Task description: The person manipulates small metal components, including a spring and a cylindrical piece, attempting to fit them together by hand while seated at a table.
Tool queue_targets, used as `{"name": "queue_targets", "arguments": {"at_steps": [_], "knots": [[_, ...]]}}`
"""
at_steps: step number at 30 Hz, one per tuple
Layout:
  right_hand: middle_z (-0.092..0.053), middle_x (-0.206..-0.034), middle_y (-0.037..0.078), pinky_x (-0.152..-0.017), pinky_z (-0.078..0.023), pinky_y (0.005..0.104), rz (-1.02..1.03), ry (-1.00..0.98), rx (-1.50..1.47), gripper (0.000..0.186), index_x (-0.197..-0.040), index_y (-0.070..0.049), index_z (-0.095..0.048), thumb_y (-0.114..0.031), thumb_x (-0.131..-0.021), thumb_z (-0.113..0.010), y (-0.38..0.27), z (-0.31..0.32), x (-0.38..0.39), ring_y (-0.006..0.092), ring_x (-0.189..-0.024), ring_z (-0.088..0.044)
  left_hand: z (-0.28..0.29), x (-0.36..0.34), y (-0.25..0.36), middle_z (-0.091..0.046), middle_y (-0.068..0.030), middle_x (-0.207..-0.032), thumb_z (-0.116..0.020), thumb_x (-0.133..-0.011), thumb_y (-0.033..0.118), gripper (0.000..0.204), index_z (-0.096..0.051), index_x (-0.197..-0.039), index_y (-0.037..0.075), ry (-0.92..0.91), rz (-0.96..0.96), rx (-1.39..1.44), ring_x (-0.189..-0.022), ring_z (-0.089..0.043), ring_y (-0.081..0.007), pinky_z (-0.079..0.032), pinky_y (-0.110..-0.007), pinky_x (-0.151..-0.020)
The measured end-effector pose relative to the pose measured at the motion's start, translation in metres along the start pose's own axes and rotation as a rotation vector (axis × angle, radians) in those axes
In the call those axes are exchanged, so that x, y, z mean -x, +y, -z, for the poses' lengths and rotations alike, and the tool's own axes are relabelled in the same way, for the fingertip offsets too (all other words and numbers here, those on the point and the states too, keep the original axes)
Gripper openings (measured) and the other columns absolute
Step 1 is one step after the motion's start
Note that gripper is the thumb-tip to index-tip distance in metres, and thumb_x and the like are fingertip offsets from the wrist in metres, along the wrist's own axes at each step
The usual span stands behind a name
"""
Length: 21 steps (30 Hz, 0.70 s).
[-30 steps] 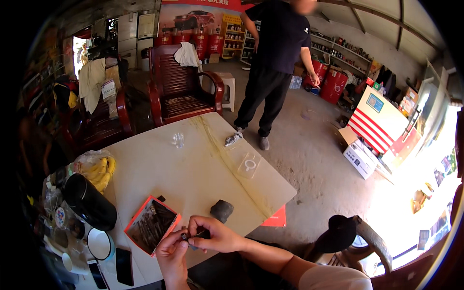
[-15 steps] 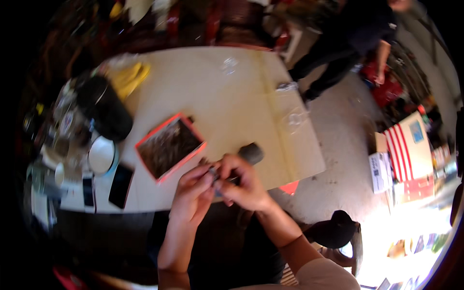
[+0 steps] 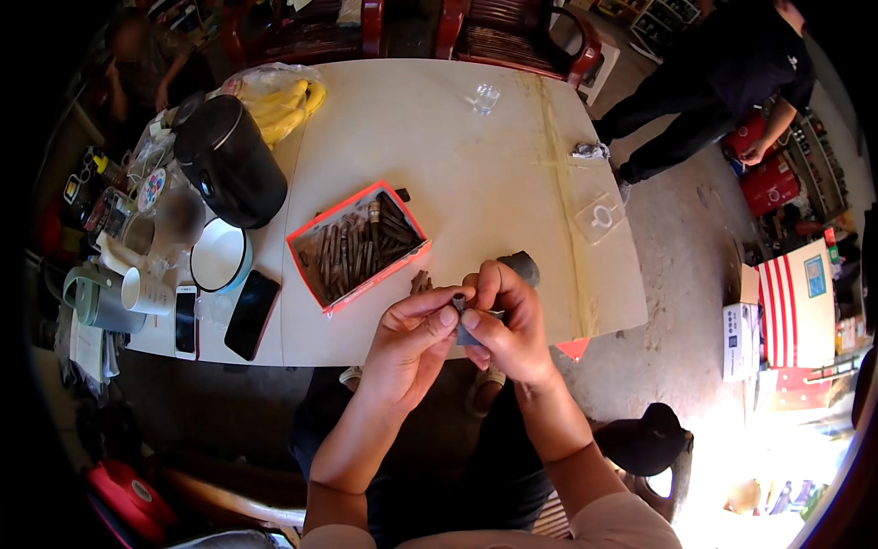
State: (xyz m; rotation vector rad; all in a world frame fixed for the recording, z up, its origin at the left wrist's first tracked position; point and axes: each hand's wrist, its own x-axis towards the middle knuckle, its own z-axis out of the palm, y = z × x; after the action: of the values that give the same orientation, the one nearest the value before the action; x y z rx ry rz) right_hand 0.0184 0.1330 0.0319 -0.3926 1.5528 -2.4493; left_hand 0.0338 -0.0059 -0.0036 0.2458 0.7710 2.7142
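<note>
Left hand (image 3: 410, 337) and right hand (image 3: 512, 331) still pinch a small dark cylinder (image 3: 459, 300) together, now clear of the orange-rimmed box (image 3: 380, 277) ahead-left of them

- A workshop or shop — which one, I cannot tell
- Red drums (image 3: 770, 186) near wall shelves (image 3: 820, 169) lined with small containers
- Grey, stained floor (image 3: 666, 242) — bare and concrete-looking

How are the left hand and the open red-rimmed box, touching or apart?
Apart: the head view shows a strip of pale tabletop between the left hand and the open red-rimmed box.
</note>
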Motion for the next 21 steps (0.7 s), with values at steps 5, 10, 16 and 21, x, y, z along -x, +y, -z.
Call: {"name": "queue_targets", "arguments": {"at_steps": [5,10,16,21], "knots": [[-0.049,-0.07,0.004,-0.037,-0.037,0.0204,0.009,0.008,0.043,0.024,-0.077,-0.006,-0.036,0.006,-0.083,-0.055,-0.005,-0.001,0.0,0.007,-0.044,-0.046,-0.011,-0.001,0.002,-0.065,-0.0125,-0.104,-0.055,-0.093,0.006,0.023,-0.063,-0.114,-0.001,0.112,0.013,0.1,-0.09,-0.062,-0.0204,-0.057,-0.035,-0.071],[-0.048,-0.069,0.004,-0.037,-0.037,0.0208,0.04,0.011,0.069,0.024,-0.076,-0.006,-0.036,0.007,-0.083,-0.055,-0.003,-0.003,0.0,0.0069,-0.045,-0.046,-0.016,0.0,0.009,-0.066,-0.012,-0.105,-0.055,-0.093,0.006,0.023,-0.063,-0.114,-0.001,0.045,0.051,0.165,-0.089,-0.062,-0.0192,-0.057,-0.033,-0.069],[-0.049,-0.07,0.005,-0.037,-0.036,0.0209,0.03,0.059,0.021,0.024,-0.077,-0.006,-0.035,0.007,-0.084,-0.054,0.0,-0.008,0.002,0.0067,-0.044,-0.045,-0.004,0.001,0.002,-0.062,-0.0075,-0.109,-0.051,-0.096,0.016,0.026,-0.06,-0.116,0.003,0.042,-0.027,-0.033,-0.086,-0.064,-0.0207,-0.058,-0.04,-0.058],[-0.049,-0.071,0.005,-0.037,-0.036,0.0211,-0.015,0.07,0.08,0.023,-0.077,-0.005,-0.035,0.007,-0.084,-0.054,0.002,-0.008,0.001,0.0072,-0.044,-0.045,-0.011,-0.002,-0.001,-0.062,-0.0056,-0.106,-0.05,-0.097,0.016,0.025,-0.059,-0.117,0.003,0.149,-0.014,0.033,-0.079,-0.064,-0.0193,-0.058,-0.038,-0.057]]}}
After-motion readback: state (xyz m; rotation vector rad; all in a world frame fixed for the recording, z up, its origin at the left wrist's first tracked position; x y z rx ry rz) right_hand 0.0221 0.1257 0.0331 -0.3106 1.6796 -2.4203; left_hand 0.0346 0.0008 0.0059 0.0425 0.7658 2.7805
